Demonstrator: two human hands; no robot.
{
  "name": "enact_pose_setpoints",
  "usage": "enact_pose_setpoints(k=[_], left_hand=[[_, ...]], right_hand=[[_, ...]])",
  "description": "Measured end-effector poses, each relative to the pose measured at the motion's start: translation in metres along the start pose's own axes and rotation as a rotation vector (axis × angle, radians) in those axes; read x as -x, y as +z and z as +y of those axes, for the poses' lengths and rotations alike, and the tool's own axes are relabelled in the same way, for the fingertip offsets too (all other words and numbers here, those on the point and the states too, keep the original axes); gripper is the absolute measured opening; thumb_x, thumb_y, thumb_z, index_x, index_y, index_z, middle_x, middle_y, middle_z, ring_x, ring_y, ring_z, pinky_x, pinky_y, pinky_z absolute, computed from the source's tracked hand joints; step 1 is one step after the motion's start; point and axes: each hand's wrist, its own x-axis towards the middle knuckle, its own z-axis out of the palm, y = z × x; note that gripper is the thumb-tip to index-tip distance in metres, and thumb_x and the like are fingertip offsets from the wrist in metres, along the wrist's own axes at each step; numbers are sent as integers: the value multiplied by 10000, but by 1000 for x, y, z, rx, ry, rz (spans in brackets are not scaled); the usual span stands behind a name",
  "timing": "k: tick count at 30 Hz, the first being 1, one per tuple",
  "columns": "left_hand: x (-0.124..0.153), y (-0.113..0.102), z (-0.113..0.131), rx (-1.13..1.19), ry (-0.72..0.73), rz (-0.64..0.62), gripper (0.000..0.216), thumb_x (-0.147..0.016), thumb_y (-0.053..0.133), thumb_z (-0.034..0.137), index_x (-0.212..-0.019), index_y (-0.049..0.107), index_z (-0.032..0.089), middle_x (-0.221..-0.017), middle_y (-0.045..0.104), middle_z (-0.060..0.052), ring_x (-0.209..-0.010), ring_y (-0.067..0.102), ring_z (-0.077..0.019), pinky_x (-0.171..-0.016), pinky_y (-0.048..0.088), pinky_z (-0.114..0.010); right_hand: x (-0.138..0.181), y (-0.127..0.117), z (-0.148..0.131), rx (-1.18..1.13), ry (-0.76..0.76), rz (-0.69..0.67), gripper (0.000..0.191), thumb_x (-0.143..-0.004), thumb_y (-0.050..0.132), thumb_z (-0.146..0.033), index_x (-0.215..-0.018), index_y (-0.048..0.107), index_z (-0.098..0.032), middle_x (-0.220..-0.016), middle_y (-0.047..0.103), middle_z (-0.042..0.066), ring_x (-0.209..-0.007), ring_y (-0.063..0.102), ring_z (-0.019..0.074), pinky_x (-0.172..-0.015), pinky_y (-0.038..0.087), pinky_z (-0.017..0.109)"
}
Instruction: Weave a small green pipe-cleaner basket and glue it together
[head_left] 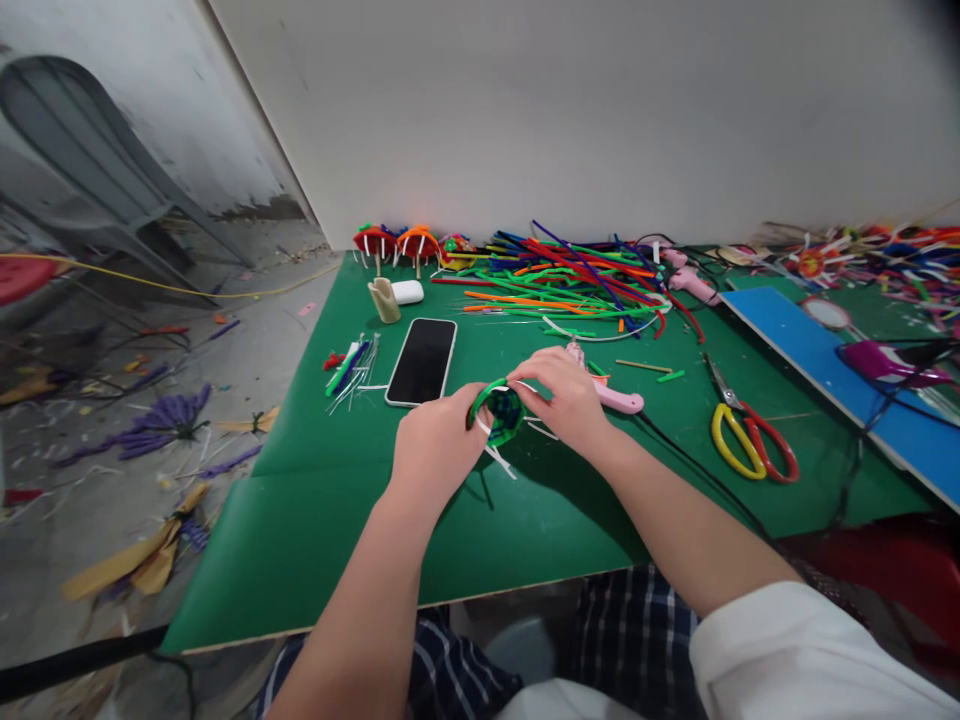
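Note:
My left hand [435, 445] and my right hand [564, 398] meet over the green board [315, 530], both closed on a small green and blue round piece [498, 410] made of bent strips. White strips stick out below it. The fingers of both hands pinch its rim from either side. A pink glue gun [613, 397] lies just behind my right hand, its black cord trailing right.
A black phone [422, 360] lies left of my hands, with short strips [351, 368] beside it. Further back are a pile of coloured strips [577, 272], finished red and orange pieces [396, 243], yellow-red scissors [742, 432] and a blue board [840, 365]. Scraps litter the floor at left.

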Motion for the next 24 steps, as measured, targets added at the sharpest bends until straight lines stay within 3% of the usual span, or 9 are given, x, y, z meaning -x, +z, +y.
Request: enact_pose_setpoints(k=[19, 24], left_hand=[[-2, 5, -2, 49, 0, -13, 270, -784, 380, 314, -947, 589, 263, -575, 573, 3, -497, 485, -143, -465, 229, -234], [-2, 1, -2, 81, -25, -44, 288, -787, 381, 310, -979, 591, 263, -596, 580, 0, -517, 490, -138, -477, 240, -234]], right_hand=[[2, 1, -3, -18, 40, -83, 95, -825, 419, -172, -811, 512, -189, -808, 580, 53, -820, 500, 160, -736, 433, 303], [2, 2, -3, -74, 71, -49, 110, -835, 428, -205, -812, 534, -189, -802, 599, 47, -799, 527, 148, -724, 442, 292]])
